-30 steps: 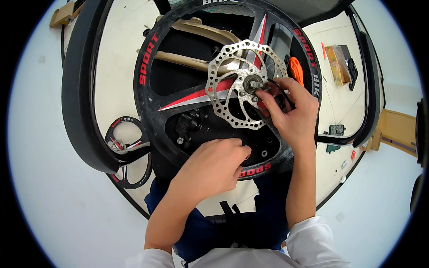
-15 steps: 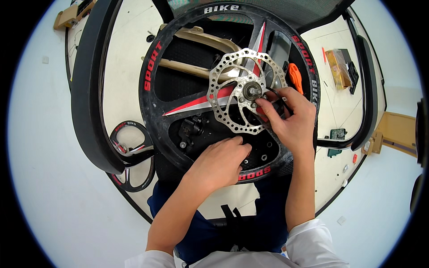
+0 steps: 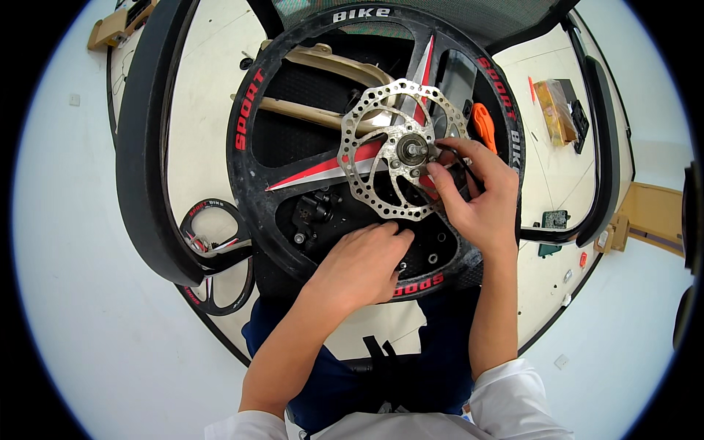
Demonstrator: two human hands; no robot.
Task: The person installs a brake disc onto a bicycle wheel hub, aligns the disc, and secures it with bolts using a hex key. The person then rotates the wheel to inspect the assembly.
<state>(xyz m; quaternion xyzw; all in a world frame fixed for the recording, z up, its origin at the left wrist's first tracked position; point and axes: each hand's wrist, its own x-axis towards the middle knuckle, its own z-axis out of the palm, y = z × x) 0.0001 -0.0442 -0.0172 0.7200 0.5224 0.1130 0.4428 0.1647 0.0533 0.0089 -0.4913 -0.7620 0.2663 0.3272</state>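
A black bicycle wheel (image 3: 244, 158) with broad spokes lies flat before me. Its silver disc brake rotor (image 3: 357, 176) surrounds the hub axle (image 3: 415, 150). My right hand (image 3: 480, 194) pinches a thin black bent rod, which looks like a hex key (image 3: 469, 170), beside the rotor bolts right of the axle. My left hand (image 3: 359, 264) rests over the wheel's lower opening near the rim, fingers curled down; what they hold, if anything, is hidden. Left of it, a black brake caliper (image 3: 315, 213) lies in the opening. Small nuts or washers (image 3: 433, 258) lie right of it.
Under the wheel are a beige frame part (image 3: 304, 107) and an orange-handled tool (image 3: 484, 128). Black chair armrests (image 3: 150, 147) rise on both sides. Another wheel (image 3: 198, 292) stands low left. A yellow package (image 3: 551, 114) and a green box (image 3: 555, 220) are on the floor.
My right hand's fingertips have shifted slightly around the bolts, and more of the black rod shows. The wheel has moved a little to the left. My left hand stays nearly in place.
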